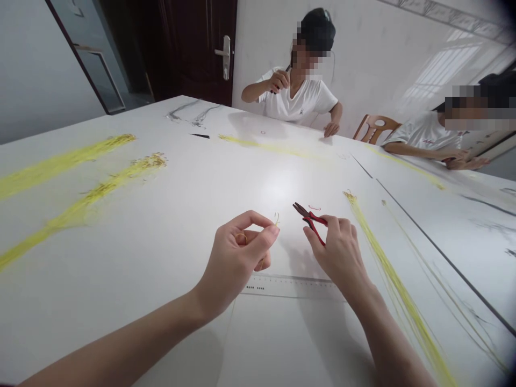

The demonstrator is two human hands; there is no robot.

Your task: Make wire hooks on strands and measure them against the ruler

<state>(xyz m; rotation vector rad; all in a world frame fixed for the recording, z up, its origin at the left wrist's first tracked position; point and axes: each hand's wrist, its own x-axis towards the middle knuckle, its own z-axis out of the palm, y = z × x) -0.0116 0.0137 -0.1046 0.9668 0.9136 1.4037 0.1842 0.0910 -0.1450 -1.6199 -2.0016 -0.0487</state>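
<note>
My left hand (244, 247) is closed, thumb and forefinger pinching a small fish hook (277, 216) whose curved end points up. A yellowish ring or loop (241, 237) shows among its other fingers. To the right, my right hand (341, 247) is wrapped round the red handles of a pair of pliers (309, 217). The dark jaws point up and left, a short way from the hook and not touching it. Under the hands lies a clear ruler (286, 285). A thin line runs down from near the left hand across the table.
Yellow line bundles with hooks at their ends lie left (100, 188) and right (379, 247) on the white table (161, 322). A small red-edged piece (314, 207) lies beyond the pliers. A dark pointed tool (200, 136) is farther off. Two people (300, 99) sit at the far side.
</note>
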